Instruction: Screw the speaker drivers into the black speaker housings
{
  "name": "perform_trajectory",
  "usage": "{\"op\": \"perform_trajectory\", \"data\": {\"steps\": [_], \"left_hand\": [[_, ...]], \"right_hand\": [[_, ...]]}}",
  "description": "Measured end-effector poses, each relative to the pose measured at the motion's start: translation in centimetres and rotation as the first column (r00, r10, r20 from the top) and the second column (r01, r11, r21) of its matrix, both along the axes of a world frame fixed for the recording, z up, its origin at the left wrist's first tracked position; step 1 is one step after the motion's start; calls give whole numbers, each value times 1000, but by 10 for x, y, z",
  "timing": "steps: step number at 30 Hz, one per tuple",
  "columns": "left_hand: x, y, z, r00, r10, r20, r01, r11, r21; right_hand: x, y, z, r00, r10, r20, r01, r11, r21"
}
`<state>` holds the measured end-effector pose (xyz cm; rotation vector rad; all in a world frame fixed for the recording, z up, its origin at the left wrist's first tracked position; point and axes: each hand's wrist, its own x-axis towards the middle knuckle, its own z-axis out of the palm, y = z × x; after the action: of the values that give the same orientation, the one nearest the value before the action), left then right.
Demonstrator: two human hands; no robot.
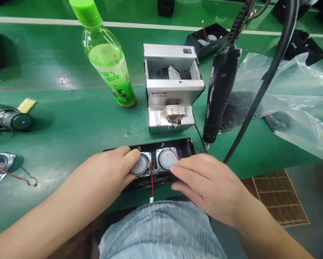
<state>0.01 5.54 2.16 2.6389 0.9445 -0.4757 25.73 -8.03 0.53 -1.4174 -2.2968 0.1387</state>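
A long black plastic speaker housing (181, 148) lies on the green bench close to my body, with its inner side up. Two small round speakers with square metal frames sit in it. My left hand (118, 165) is closed around the left speaker (140, 165), thumb below and fingers on top. From my right hand (204, 181), the fingertips press on the lower right of the right speaker (165, 159), with the thumb low near the housing's front edge. A red wire (152, 180) with a white plug hangs over the front edge between the hands.
Behind the housing stands a grey WEIXIN screw feeder (174, 90). A black electric screwdriver (222, 90) hangs tip-down to its right, beside plastic bags (291, 90). A green bottle (109, 61) stands left. A loose speaker (1, 166) lies at the left edge.
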Motion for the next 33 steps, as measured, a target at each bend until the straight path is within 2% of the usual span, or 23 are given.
{"op": "perform_trajectory", "data": {"steps": [3, 9, 14, 24, 33], "left_hand": [[-4, -2, 1, 1000, 27, 12, -27, 1000, 3], [-3, -9, 0, 997, 40, 73, -41, 999, 10], [-2, -10, 0, 988, 51, 148, -51, 999, -3], [-10, -8, -7, 968, -17, 249, 2, 998, 61], [-11, -9, -11, 981, 34, 194, -41, 999, 33]], "right_hand": [[1, 11, 7, 991, -53, 120, 54, 999, -7], [-1, 33, 11, 965, 0, 261, 45, 985, -169], [6, 40, 9, 958, 91, 271, -26, 971, -237], [7, 40, 5, 953, 115, 282, -36, 962, -269], [4, 37, 12, 951, 90, 297, -10, 965, -260]]}}
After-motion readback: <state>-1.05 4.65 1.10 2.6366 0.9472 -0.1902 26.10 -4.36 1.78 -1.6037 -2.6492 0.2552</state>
